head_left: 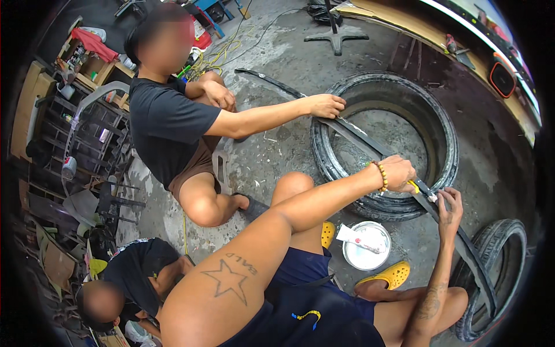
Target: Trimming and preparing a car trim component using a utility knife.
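A long black rubber strip (358, 136) lies across a large black tyre (442, 139) on the concrete floor. My left hand (398, 173), with a bead bracelet at the wrist, is closed around a yellow-handled tool (414, 187) pressed against the strip. Just beyond it, my right hand (448, 203) pinches the strip's edge. A squatting person in a black shirt holds the strip's far part down with one hand (326, 106) on the tyre's rim.
A white round dish (378, 257) with a tube in it sits by my yellow clogs (393, 273). A smaller tyre (503, 237) stands at the right. Another person crouches at lower left (136, 272). Cluttered shelves (75, 133) line the left; a bench (416, 26) runs along the back.
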